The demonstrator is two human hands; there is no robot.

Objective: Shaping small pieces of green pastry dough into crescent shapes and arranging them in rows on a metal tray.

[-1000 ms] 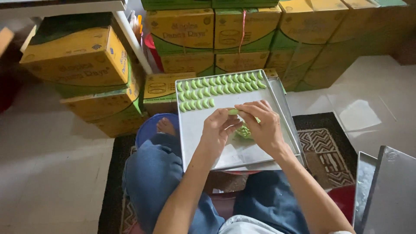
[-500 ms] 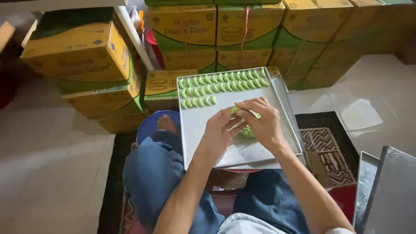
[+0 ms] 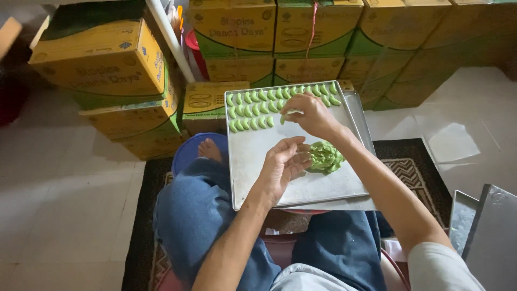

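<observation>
Evidently the right hand (image 3: 312, 114) pinches a green crescent (image 3: 288, 115) over the tray (image 3: 258, 156) to extend the rows, while the half-open left hand (image 3: 283, 164) steadies the dough lump (image 3: 325, 156).

You see pale green dough pieces (image 3: 280, 99) on a silver-grey tray (image 3: 253, 156), yellow-and-green cartons (image 3: 97, 59) far left, and a black-and-cream patterned rug (image 3: 412, 172) underneath.

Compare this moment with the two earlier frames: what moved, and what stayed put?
The right hand left the green dough lump and reached up the metal tray to the rows of green pieces, carrying a shaped piece in its fingertips. The left hand stayed beside the lump. Tray, rows and cardboard boxes are unchanged.
</observation>
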